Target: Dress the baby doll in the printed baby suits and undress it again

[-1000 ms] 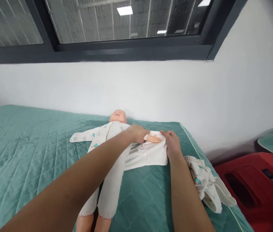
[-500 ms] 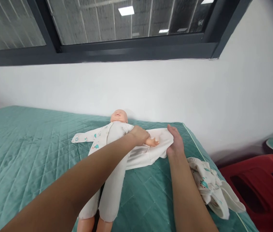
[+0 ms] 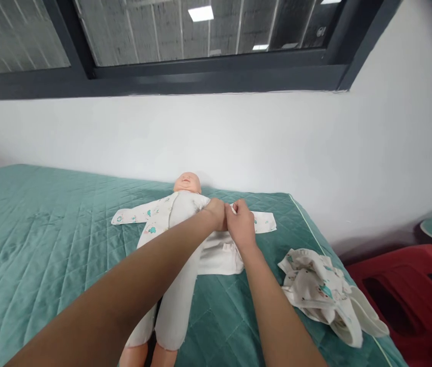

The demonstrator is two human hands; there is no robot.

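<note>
A baby doll (image 3: 187,182) lies on its back, its head toward the wall. A white printed baby shirt (image 3: 157,219) covers its arm and side at the left; the other half (image 3: 219,257) is spread flat beside its body. My left hand (image 3: 216,213) is closed around the doll's arm at the right, whose hand is now hidden. Right against it, my right hand (image 3: 241,221) is closed on the shirt at its sleeve opening. The empty end of that sleeve (image 3: 265,222) sticks out to the right beyond my fingers.
A crumpled printed baby garment (image 3: 319,290) lies near the right edge of the green quilted bed cover (image 3: 66,229). Beyond that edge is a red plastic piece (image 3: 403,290). A white wall (image 3: 239,142) and a dark window frame (image 3: 216,79) rise behind.
My right hand has moved left from the shirt's outer part to meet my left hand. The shirt's sleeve now points right, and the doll's hand has gone out of sight.
</note>
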